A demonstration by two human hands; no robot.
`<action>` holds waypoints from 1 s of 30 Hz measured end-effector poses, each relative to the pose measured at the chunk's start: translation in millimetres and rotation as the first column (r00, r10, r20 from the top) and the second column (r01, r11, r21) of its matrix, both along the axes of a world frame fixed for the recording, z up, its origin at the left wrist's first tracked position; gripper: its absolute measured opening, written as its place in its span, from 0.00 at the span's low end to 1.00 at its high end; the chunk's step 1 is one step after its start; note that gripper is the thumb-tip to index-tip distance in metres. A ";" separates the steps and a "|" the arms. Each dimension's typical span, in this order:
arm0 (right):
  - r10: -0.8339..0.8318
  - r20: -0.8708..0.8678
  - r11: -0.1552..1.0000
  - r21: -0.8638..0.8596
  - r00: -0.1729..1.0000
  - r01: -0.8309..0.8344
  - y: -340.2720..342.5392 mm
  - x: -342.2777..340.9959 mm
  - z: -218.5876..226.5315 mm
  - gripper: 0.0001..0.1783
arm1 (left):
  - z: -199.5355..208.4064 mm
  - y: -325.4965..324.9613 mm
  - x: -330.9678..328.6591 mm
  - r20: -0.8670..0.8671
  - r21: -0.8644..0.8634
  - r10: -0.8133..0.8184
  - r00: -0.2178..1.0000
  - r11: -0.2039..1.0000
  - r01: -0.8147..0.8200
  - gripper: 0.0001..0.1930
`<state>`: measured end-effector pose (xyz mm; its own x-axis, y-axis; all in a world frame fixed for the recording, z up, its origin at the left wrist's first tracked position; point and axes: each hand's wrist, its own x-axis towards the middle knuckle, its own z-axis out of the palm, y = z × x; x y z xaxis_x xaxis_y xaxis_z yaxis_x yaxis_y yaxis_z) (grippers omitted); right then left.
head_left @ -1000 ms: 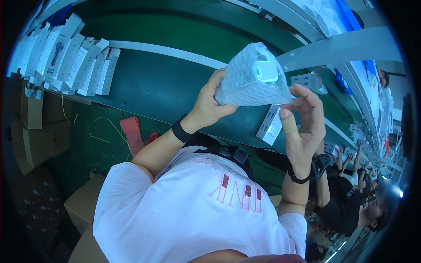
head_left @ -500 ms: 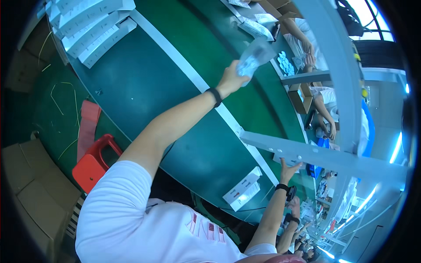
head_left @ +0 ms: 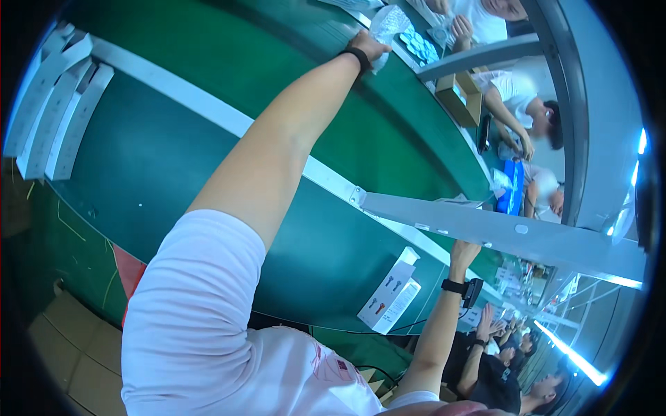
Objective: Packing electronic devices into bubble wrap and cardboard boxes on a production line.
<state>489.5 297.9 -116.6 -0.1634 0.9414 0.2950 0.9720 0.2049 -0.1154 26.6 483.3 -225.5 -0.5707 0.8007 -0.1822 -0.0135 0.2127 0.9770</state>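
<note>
My left hand [head_left: 371, 47] is stretched far out over the green conveyor belt. Its fingers are closed around a clear, crinkled plastic bag [head_left: 388, 24]; what lies inside cannot be made out. Beyond the grey metal crossbar [head_left: 444, 216] is my right hand [head_left: 463, 254], with its fingers hidden by the bar. A flat white item [head_left: 460, 200] shows just past that bar, close to the right hand. An upright white box [head_left: 390, 295] with small printed pictures stands on the dark green table, left of my right forearm.
Long white boxes [head_left: 59, 104] are stacked at the far left of the table [head_left: 173, 159]. Across the belt [head_left: 374, 139], people sit near pale blue pieces [head_left: 418, 47], an open cardboard box [head_left: 459, 98] and a blue bin [head_left: 511, 187]. More people work at lower right.
The view has shifted. My left hand has carried the bag across to the belt's far edge, near the blue pieces. My right hand's fingers, visible earlier, are now behind the bar.
</note>
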 end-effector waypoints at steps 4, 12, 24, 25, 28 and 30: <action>0.023 0.096 1.000 -0.004 0.995 -0.022 -0.2 42.0 -18.4 0.15 | 3.3 33.8 11.6 0.014 -0.015 -0.045 0.999 0.999 0.046 0.38; 0.080 0.092 0.995 0.057 0.993 -0.085 -18.9 20.9 -21.1 0.11 | -2.3 52.7 2.1 -0.432 -0.191 -0.077 0.898 0.982 -0.008 0.46; -0.176 -0.087 0.983 -0.067 0.981 0.170 -26.1 -27.2 13.0 0.16 | 22.3 -38.6 6.3 -0.363 -0.205 -0.347 0.865 0.935 0.289 0.67; -0.153 -0.136 0.988 -0.011 0.979 0.153 -30.0 -37.9 20.7 0.15 | 23.8 -51.7 -0.3 -0.357 -0.206 -0.329 0.874 0.941 0.270 0.66; 0.029 -0.232 0.980 0.200 0.972 0.018 -48.1 -40.0 30.5 0.18 | 40.7 -95.1 16.4 -0.361 -0.254 -0.431 0.827 0.899 0.357 0.62; -0.135 -0.291 0.991 -0.013 0.947 0.137 -70.7 -44.0 53.0 0.20 | 48.9 -147.3 19.7 -0.289 -0.033 -0.534 0.795 0.835 0.549 0.57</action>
